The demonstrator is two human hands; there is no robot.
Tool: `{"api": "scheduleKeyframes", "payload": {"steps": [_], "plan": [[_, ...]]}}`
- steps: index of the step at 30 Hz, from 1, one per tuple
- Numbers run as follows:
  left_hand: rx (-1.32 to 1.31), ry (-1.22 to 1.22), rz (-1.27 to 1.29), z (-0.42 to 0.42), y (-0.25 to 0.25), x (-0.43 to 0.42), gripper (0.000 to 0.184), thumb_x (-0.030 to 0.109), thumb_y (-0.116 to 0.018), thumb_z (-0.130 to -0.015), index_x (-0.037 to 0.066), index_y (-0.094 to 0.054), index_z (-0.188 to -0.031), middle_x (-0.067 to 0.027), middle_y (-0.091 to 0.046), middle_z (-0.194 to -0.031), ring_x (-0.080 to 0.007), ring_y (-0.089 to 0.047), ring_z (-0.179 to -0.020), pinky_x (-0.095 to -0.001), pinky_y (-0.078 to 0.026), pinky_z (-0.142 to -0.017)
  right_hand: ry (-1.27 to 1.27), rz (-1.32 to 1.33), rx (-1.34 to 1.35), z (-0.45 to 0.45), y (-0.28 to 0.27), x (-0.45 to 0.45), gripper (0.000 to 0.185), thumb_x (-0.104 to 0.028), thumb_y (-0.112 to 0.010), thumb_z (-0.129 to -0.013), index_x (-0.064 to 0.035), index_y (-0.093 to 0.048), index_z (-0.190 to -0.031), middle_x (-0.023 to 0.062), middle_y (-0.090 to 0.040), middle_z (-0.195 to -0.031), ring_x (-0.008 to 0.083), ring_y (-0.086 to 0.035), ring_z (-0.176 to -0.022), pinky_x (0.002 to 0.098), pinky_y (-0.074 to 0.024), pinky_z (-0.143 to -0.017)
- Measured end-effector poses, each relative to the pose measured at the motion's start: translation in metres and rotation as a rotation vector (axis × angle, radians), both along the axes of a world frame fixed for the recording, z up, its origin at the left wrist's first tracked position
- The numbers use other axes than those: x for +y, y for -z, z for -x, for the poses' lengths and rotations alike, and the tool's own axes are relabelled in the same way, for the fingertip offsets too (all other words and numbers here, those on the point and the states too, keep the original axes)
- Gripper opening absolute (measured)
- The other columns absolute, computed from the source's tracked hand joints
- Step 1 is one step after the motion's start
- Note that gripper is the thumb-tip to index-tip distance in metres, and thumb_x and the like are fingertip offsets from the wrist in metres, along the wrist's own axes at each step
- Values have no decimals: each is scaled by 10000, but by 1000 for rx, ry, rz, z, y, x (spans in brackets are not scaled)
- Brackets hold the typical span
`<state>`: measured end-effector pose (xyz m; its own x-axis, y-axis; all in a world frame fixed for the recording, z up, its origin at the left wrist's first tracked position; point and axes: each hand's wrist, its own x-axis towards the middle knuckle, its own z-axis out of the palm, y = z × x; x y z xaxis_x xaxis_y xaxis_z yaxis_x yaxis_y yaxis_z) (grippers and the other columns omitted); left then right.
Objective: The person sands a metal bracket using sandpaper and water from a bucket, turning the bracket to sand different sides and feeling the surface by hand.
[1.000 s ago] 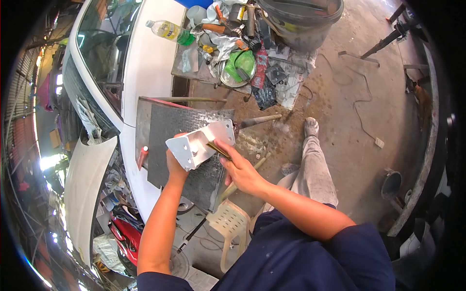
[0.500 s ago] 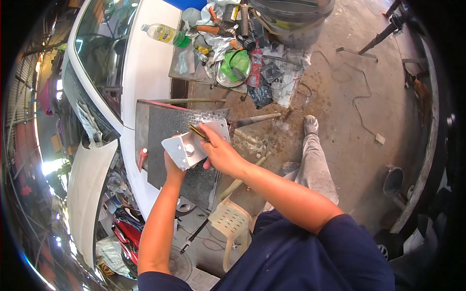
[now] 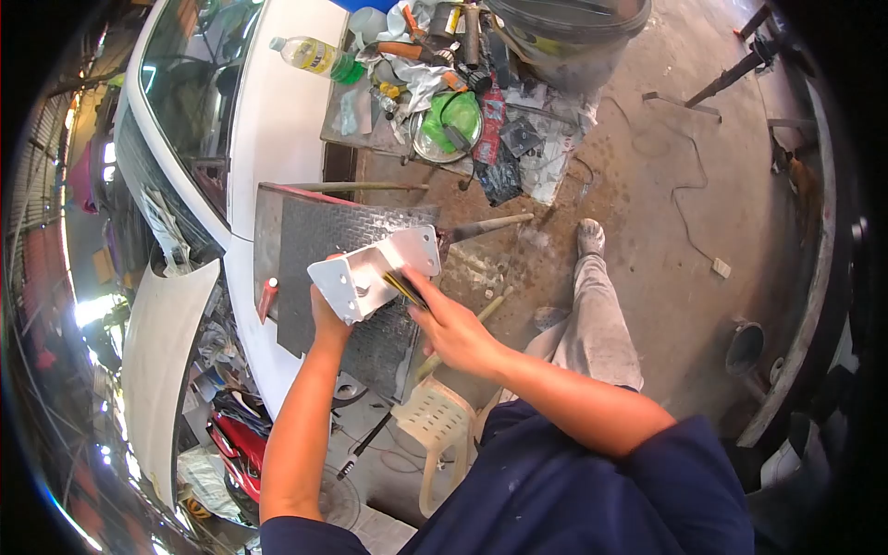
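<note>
A silvery metal bracket (image 3: 365,270) with upturned, drilled end flanges is held over a dark textured mat (image 3: 305,240). My left hand (image 3: 330,317) grips its near left side from below, with most of the fingers hidden behind the metal. In my right hand (image 3: 453,326) is a thin folded piece of what looks like sandpaper (image 3: 405,289), with yellow and dark edges, pinched between thumb and fingers. It lies against the bracket's middle face, near the front edge.
A white car (image 3: 248,120) stands at the left. Beyond the mat, a cluttered board (image 3: 388,139) carries tools, rags and a bottle (image 3: 310,57), beside a large black bucket (image 3: 573,46). A plastic stool (image 3: 433,412) is close to my legs; a cable (image 3: 698,190) runs across the floor.
My right hand has slid the sandpaper from the bracket's far edge toward me and slightly right. The left hand and the bracket stay almost in place.
</note>
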<state>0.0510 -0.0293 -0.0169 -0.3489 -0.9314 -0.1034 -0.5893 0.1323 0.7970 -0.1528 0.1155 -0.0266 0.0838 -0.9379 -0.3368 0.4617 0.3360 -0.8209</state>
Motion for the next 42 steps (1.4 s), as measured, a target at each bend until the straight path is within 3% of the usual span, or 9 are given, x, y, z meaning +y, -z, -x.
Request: {"api": "scheduleKeyframes", "payload": {"steps": [8,15,20,26,29,33,35,37,42], "plan": [[-296,199,321,-6,-2,-5,373,174,-773,-874,38,-682,-1209,-96,-768,-980,-199,-753,-884,-336,-579,-762,59,50,119,-12,11,-26,586,-188,-500,-1099,-156,-305,-1651,194,-644,-1196,201,-643,-655,365,-549,-697],[-164,44,120,-3,-1,-3,387,172,-799,-840,30,-693,-1184,-101,-769,-994,-210,-753,-886,-342,-577,-766,-76,2,71,6,-3,-37,572,-183,-491,-1089,-90,-317,-1626,250,-533,-1517,346,-714,-1109,406,-589,-799],[-259,160,362,-9,6,-8,384,177,-803,-837,25,-695,-1173,-110,-774,-987,-234,-764,-903,-351,-582,-770,107,102,211,-21,18,-1,559,-167,-477,-1084,-84,-335,-1618,265,-596,-1396,300,-710,-823,412,-576,-768],[-232,106,252,-4,-1,-4,424,184,-829,-808,20,-700,-1177,-133,-780,-988,-281,-777,-906,-376,-594,-776,5,-42,71,-5,-6,-34,555,-184,-508,-1085,-96,-352,-1611,270,-490,-1552,404,-592,-1328,444,-481,-1081],[-314,189,371,-10,5,-8,415,186,-830,-803,19,-710,-1164,-141,-785,-996,-291,-781,-911,-384,-595,-777,150,97,253,-28,16,-14,544,-183,-508,-1086,-91,-362,-1602,280,-518,-1520,427,-552,-1370,459,-445,-1113],[-374,159,299,-8,-1,-8,328,181,-806,-817,24,-747,-1099,-139,-791,-973,-293,-782,-915,-391,-591,-774,114,82,265,-24,16,0,520,-182,-500,-1091,-89,-378,-1588,286,-527,-1505,446,-537,-1368,462,-450,-1094],[-353,138,253,-2,-5,-6,280,173,-790,-828,32,-762,-1069,-137,-793,-954,-295,-782,-914,-394,-588,-775,81,20,192,-14,3,-23,523,-179,-506,-1094,-111,-377,-1597,246,-561,-1329,369,-557,-1130,429,-478,-950],[-311,133,268,1,-7,-5,238,168,-773,-841,42,-774,-1044,-137,-794,-938,-299,-782,-916,-396,-585,-778,94,-12,124,-10,-6,-39,539,-174,-519,-1099,-151,-374,-1618,166,-635,-973,208,-621,-638,365,-540,-657],[-349,93,215,0,-3,-5,245,192,-732,-885,64,-755,-1092,-143,-797,-968,-325,-777,-933,-404,-580,-791,116,144,384,-14,20,19,518,-175,-537,-1069,-100,-410,-1565,253,-686,-1268,445,-719,-946,463,-564,-870]]}}
